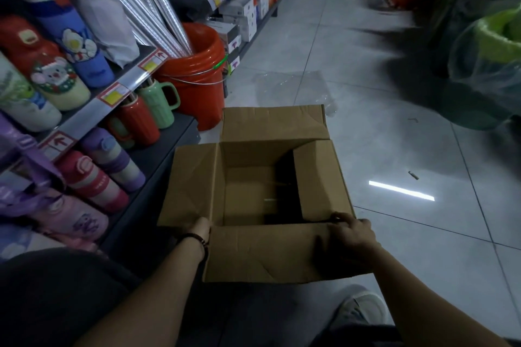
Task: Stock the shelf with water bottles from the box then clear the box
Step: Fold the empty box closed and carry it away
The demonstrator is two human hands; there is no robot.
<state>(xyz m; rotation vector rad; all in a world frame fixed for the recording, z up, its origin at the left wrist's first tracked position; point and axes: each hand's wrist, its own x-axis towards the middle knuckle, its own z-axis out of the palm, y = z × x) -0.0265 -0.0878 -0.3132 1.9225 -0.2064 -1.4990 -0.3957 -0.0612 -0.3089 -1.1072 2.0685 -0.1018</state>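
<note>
- Brown cardboard box stands on the grey tiled floor, just beside the low end of the shelf, with all four flaps folded outward.
- Inside the box, the bare cardboard bottom and a dark shadow at the right side are visible.
- The right hand grips the near right corner of the box; its fingers curl over the edge where the right flap meets the near flap.
- The left hand touches the near left corner, between the left flap and the near flap. Its fingers are hidden behind the cardboard, so I cannot tell if it grips or only rests there. A dark band is around this wrist.
- The water bottles lie in rows on the shelf at the left, in red, purple, blue and pink colours.
- Two mugs, one green and one red, stand at the end of the lower shelf.
- A red bucket stands behind the box, near its far left corner.
- A clear plastic sheet lies on the floor beyond the box.
</note>
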